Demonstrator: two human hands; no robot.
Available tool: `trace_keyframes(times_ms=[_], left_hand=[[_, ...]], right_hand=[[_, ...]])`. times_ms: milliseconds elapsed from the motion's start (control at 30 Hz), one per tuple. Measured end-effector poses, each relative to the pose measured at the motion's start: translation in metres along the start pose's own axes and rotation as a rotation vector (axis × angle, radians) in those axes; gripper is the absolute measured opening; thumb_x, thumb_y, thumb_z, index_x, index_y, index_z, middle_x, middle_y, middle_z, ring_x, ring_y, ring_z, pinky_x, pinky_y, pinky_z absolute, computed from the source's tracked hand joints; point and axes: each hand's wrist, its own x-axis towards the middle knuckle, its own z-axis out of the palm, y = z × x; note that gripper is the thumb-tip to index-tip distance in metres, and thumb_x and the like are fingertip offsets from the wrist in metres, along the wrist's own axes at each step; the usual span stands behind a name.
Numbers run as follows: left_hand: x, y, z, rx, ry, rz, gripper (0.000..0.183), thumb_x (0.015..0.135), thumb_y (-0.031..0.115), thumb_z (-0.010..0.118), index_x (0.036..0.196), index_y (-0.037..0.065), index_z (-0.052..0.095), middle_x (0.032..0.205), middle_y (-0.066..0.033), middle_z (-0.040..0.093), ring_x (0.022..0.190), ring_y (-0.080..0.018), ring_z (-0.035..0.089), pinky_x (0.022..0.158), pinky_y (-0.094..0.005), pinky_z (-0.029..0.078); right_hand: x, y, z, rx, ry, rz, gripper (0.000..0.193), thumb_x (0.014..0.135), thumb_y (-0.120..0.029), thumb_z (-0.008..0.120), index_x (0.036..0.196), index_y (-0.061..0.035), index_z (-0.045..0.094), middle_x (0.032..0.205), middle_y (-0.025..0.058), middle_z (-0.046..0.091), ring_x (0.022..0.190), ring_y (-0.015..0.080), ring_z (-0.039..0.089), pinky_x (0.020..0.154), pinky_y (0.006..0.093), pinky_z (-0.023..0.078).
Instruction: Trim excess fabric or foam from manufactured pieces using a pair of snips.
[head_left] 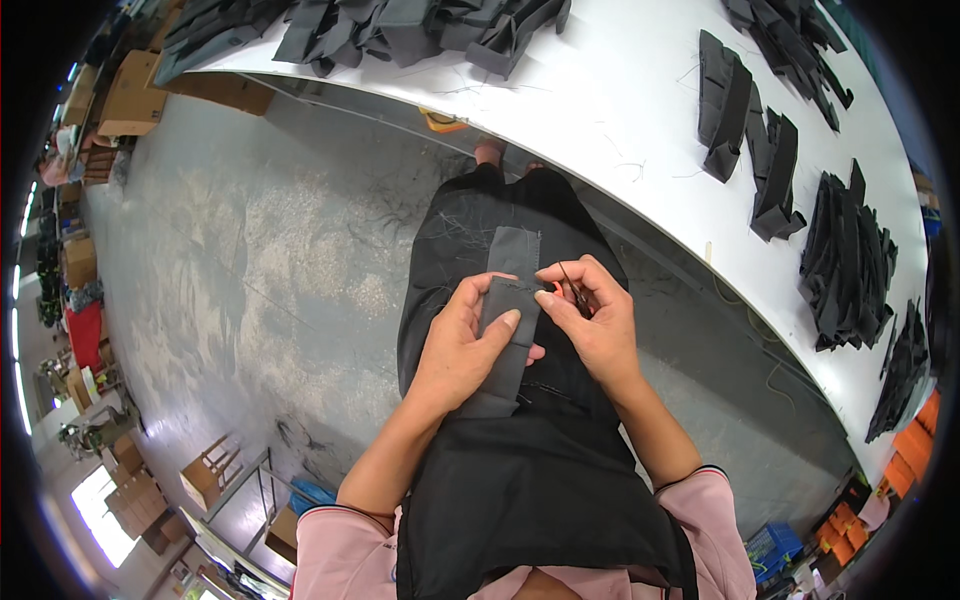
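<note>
A dark grey fabric strip (513, 255) lies lengthwise over my lap, folded or doubled at its middle. My left hand (460, 345) is closed on its left side, thumb flat on top and fingers underneath. At the strip's right edge, my right hand (608, 325) pinches with thumb and forefinger. Tucked in that same hand are small dark thread snips (574, 290), with a bit of orange-red showing by the fingers. Whether the right fingertips also grip a thread is too small to tell. Loose threads cling to the black apron (530, 480) on my lap.
A white table (620, 110) curves from ahead round to my right. Heaps of dark fabric strips (400, 30) lie on its far part, and more bundles (845, 260) on its right. Grey floor (260, 230) stretches left, with cardboard boxes (135, 95) beyond. A blue crate (775, 548) stands low at right.
</note>
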Motion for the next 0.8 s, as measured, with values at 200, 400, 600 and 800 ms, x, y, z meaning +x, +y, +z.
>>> trace_keyframes(times_ms=[200, 400, 600, 800], left_hand=[[-0.002, -0.013, -0.001, 0.276, 0.058, 0.189, 0.031, 0.090, -0.002, 0.050, 0.119, -0.002, 0.042, 0.105, -0.0119, 0.058, 0.090, -0.0157, 0.062, 0.077, -0.0256, 0.050], [-0.001, -0.021, -0.004, 0.471, 0.162, 0.368, 0.029, 0.086, -0.001, 0.054, 0.114, -0.001, 0.047, 0.093, -0.0137, 0.063, 0.087, -0.0171, 0.063, 0.077, -0.0274, 0.047], [0.001, -0.026, -0.007, 0.370, 0.136, 0.342, 0.032, 0.083, -0.008, 0.051, 0.114, -0.002, 0.048, 0.103, -0.0107, 0.058, 0.097, -0.0131, 0.056, 0.084, -0.0241, 0.043], [0.002, -0.024, -0.008, 0.230, 0.050, 0.272, 0.032, 0.083, -0.010, 0.051, 0.114, -0.001, 0.048, 0.108, -0.0065, 0.051, 0.105, -0.0115, 0.050, 0.092, -0.0236, 0.038]], right_hand=[[-0.003, -0.014, 0.010, -0.227, 0.065, -0.293, 0.019, 0.069, 0.008, 0.068, 0.085, -0.0025, 0.062, 0.074, 0.0015, 0.048, 0.060, 0.0072, 0.045, 0.051, 0.0210, 0.036], [0.000, -0.001, 0.014, -0.495, 0.076, -0.497, 0.024, 0.062, 0.007, 0.067, 0.081, -0.0052, 0.059, 0.074, 0.0059, 0.049, 0.057, 0.0180, 0.058, 0.048, 0.0282, 0.048], [-0.006, -0.001, 0.015, -0.504, -0.019, -0.497, 0.024, 0.060, 0.002, 0.069, 0.077, -0.0065, 0.056, 0.069, 0.0047, 0.046, 0.054, 0.0197, 0.055, 0.051, 0.0301, 0.046], [-0.005, 0.014, 0.012, -0.563, 0.049, -0.833, 0.024, 0.059, -0.001, 0.070, 0.077, -0.0068, 0.055, 0.066, 0.0026, 0.046, 0.052, 0.0145, 0.051, 0.046, 0.0269, 0.040]])
